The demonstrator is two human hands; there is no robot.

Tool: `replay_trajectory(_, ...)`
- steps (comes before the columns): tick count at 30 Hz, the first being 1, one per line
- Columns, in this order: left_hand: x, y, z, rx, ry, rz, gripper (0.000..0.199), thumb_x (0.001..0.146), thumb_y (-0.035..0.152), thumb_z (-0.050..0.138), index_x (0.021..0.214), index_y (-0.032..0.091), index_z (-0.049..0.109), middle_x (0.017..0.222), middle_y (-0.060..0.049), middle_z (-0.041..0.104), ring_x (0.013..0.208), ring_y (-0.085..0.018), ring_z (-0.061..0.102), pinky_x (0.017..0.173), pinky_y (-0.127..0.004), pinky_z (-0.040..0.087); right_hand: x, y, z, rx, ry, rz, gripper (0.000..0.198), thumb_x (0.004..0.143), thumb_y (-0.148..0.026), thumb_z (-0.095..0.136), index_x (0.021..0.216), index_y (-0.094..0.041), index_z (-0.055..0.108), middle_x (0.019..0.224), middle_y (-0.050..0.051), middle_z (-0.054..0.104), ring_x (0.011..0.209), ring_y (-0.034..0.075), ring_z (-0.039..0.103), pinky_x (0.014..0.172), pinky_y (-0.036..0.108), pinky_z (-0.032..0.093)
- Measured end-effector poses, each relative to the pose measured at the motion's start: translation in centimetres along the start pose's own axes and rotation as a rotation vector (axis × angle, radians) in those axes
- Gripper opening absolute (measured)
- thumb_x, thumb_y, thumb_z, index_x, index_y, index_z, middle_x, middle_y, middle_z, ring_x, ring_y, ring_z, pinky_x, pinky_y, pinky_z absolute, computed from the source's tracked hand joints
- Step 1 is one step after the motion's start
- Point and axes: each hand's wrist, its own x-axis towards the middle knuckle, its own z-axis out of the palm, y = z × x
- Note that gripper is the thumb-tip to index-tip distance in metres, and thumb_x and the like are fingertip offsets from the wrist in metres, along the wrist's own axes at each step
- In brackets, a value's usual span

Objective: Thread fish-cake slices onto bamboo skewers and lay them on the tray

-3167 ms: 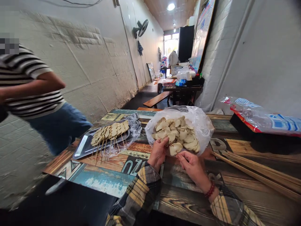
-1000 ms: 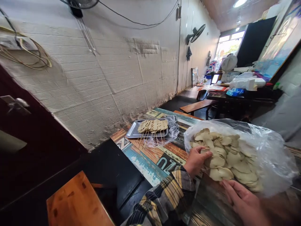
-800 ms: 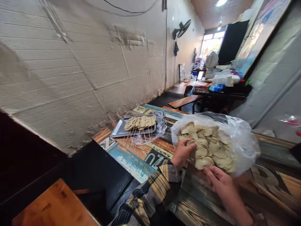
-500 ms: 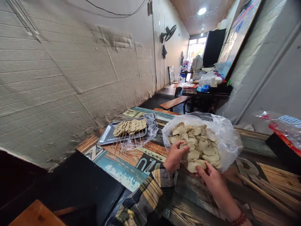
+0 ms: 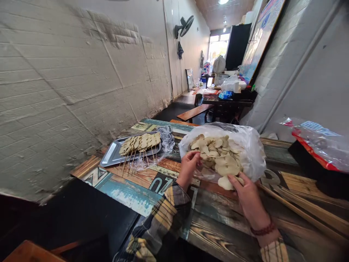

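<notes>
A clear plastic bag (image 5: 252, 147) lies wide open on the table, heaped with thin, pale beige slices (image 5: 211, 147). At its front edge my right hand (image 5: 249, 194) pinches a few flat beige slices (image 5: 226, 183) between thumb and fingers, held just outside the heap. My left hand (image 5: 189, 168) is at the bag's left side with thumb and fingertips together; whatever they grip is too small to make out. To the left, a metal tray (image 5: 110, 153) bears several skewers threaded with the same slices (image 5: 141, 142), their bare stick ends sticking out over the near rim.
Crumpled clear plastic (image 5: 166, 140) lies at the tray's right end. Long thin bamboo sticks (image 5: 302, 203) rest at the right. Behind them stands a black box (image 5: 305, 154) with a red-edged plastic packet (image 5: 321, 143). A wooden bench (image 5: 195, 112) and another table are farther back.
My left hand has come off the slices and moved left to the bag's edge. My right hand still pinches slices. The whole view has shifted, so everything sits farther left and higher.
</notes>
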Motion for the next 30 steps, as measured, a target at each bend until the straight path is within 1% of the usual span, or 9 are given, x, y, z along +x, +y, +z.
replay_trajectory(3,0.8,-0.1,-0.6,0.082,0.043,0.073,0.031,0.073,0.040,0.069,0.087,0.013,0.065,0.067,-0.001,0.063,0.052,-0.008,0.052,0.054,-0.022,0.041,0.6,-0.4,-0.9,0.069,0.022,0.002,0.041,0.069,-0.045,0.075,0.101,-0.019,0.068,0.101,0.006,0.074,0.084,0.019,0.067,0.071,0.027,0.054)
replay_trajectory(6,1.3,-1.0,-0.8,0.216,0.028,0.128,0.024,0.076,0.035,0.064,0.086,0.014,0.067,0.069,-0.001,0.064,0.056,-0.010,0.055,0.057,-0.022,0.043,0.9,-0.6,-1.3,0.111,0.037,-0.002,0.041,0.069,-0.044,0.076,0.101,-0.020,0.068,0.095,0.004,0.074,0.080,0.019,0.067,0.067,0.027,0.054)
replay_trajectory(9,1.6,-1.9,-0.9,0.374,0.001,0.200,0.021,0.076,0.032,0.062,0.085,0.015,0.069,0.071,-0.003,0.066,0.063,-0.013,0.058,0.060,-0.024,0.044,0.8,-0.8,-1.2,0.170,0.012,0.004,0.039,0.070,-0.043,0.076,0.101,-0.021,0.067,0.091,0.003,0.074,0.077,0.018,0.068,0.066,0.027,0.054)
replay_trajectory(12,1.9,-2.1,-1.1,0.473,-0.005,0.249,0.019,0.076,0.030,0.061,0.083,0.015,0.070,0.073,-0.004,0.067,0.066,-0.015,0.060,0.061,-0.024,0.044,0.7,-1.0,-1.2,0.218,-0.023,0.001,0.042,0.070,-0.042,0.077,0.105,-0.022,0.066,0.094,0.003,0.074,0.084,0.020,0.069,0.071,0.030,0.056)
replay_trajectory(15,2.2,-1.6,-1.5,0.464,0.045,0.246,0.020,0.076,0.030,0.060,0.084,0.015,0.069,0.072,-0.003,0.066,0.062,-0.013,0.058,0.059,-0.023,0.043,0.9,-1.1,-1.6,0.216,-0.038,-0.015,0.047,0.068,-0.041,0.079,0.109,-0.023,0.066,0.101,0.004,0.074,0.090,0.021,0.069,0.076,0.031,0.056)
replay_trajectory(20,1.9,-0.6,-1.4,0.322,0.102,0.164,0.022,0.075,0.034,0.063,0.082,0.014,0.067,0.067,-0.001,0.063,0.055,-0.010,0.053,0.055,-0.022,0.042,0.7,-0.9,-1.5,0.153,-0.104,-0.016,0.046,0.071,-0.041,0.076,0.111,-0.023,0.064,0.108,0.006,0.073,0.094,0.023,0.068,0.083,0.037,0.055)
replay_trajectory(22,1.1,-0.4,-0.8,0.244,0.016,0.087,0.027,0.074,0.039,0.066,0.083,0.014,0.067,0.067,-0.001,0.063,0.054,-0.010,0.053,0.054,-0.022,0.041,0.5,-0.8,-1.2,0.123,-0.118,-0.013,0.044,0.071,-0.041,0.076,0.110,-0.023,0.065,0.110,0.007,0.072,0.095,0.024,0.068,0.086,0.040,0.054)
replay_trajectory(27,-1.4,-0.1,0.9,0.073,-0.425,-0.183,0.041,0.072,0.050,0.070,0.090,0.013,0.066,0.077,-0.003,0.066,0.062,-0.011,0.058,0.056,-0.021,0.044,0.0,-0.8,-0.7,0.058,-0.174,0.003,0.041,0.072,-0.041,0.074,0.107,-0.022,0.066,0.108,0.010,0.073,0.091,0.026,0.068,0.083,0.042,0.054)
replay_trajectory(30,-2.1,0.0,1.2,0.042,-0.565,-0.262,0.039,0.071,0.049,0.073,0.082,0.012,0.064,0.070,-0.002,0.063,0.061,-0.010,0.058,0.058,-0.021,0.046,0.0,-0.8,-0.5,0.002,-0.201,0.012,0.040,0.070,-0.044,0.075,0.103,-0.021,0.067,0.103,0.010,0.074,0.088,0.026,0.069,0.080,0.040,0.055)
